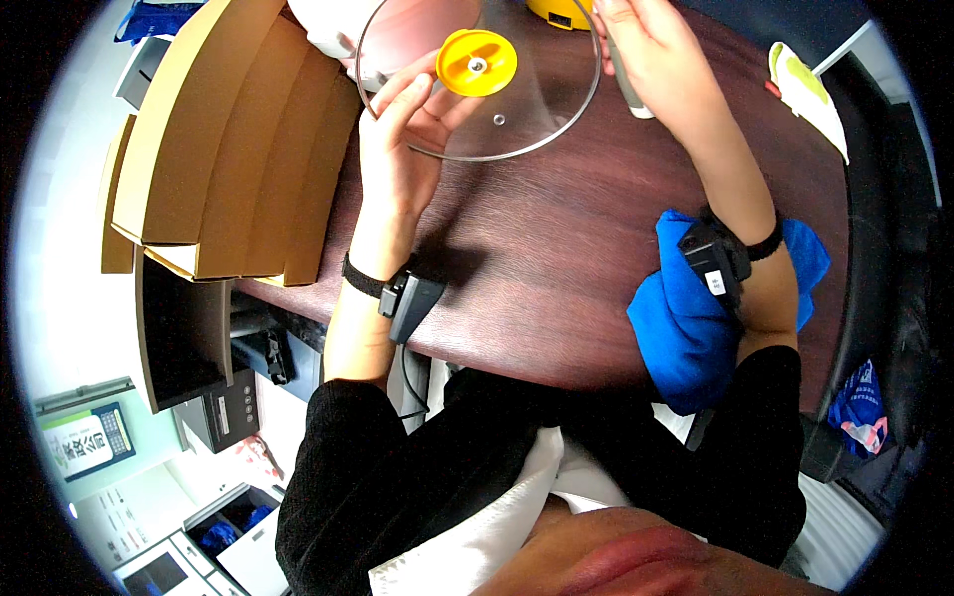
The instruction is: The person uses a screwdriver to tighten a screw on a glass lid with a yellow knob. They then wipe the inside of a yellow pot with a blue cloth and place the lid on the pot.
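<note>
My left hand [405, 124] grips the rim of a round glass lid [542, 119] over the table's far side. A yellow knob [465, 50] with a metal screw in its middle shows at the lid's centre, and a small vent hole lies below it. My right hand [656, 55], to the right of the lid, is closed round a slim tool with a grey and white handle [628, 89]. Its working end is hidden, so its kind cannot be told. Just left of my right fingers, a yellow object [558, 12] with a dark patch is cut off by the upper edge.
Behind the lid sits a pink and white rounded object [326, 22]. Brown cardboard boxes [229, 139] line the left of the dark wood table [537, 248]. A blue cloth [676, 323] lies under my right forearm. A white and yellow-green cloth [807, 89] rests at the far right.
</note>
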Demonstrator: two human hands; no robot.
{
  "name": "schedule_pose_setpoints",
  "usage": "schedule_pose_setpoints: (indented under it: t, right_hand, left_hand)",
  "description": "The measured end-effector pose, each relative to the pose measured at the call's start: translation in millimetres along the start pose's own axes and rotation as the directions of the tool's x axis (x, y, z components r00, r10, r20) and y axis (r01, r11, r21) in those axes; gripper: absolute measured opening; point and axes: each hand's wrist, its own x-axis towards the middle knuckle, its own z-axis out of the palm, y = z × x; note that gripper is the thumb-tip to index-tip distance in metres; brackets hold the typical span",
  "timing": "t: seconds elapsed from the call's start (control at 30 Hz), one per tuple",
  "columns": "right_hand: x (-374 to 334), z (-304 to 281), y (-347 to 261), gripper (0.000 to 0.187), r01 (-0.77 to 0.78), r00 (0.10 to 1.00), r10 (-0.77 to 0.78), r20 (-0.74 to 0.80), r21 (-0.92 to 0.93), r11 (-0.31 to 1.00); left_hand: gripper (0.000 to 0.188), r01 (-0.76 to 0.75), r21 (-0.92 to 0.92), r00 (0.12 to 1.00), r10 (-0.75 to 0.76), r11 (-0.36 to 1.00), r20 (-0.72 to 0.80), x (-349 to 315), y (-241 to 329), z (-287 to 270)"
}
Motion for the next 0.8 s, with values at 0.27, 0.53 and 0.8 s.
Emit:
schedule_pose_setpoints:
  t: [0.27,0.53,0.8]
  right_hand:
    - [-2,8,6,0.018,-0.020,0.992,0.018,0.128,0.010,1.000]
    - [-4,9,-1,0.015,-0.086,0.987,0.037,0.156,0.317,0.945]
    - [-4,10,0,0.014,-0.046,0.989,0.010,0.147,0.240,0.970]
  left_hand:
    - [0.030,0.067,0.009,0.998,-0.067,0.998,-0.001,4,-2,-5]
    - [0.030,0.212,0.072,0.976,-0.215,0.975,0.036,4,-1,-8]
    - [0.031,0.190,0.061,0.982,-0.190,0.980,-0.010,5,-5,-7]
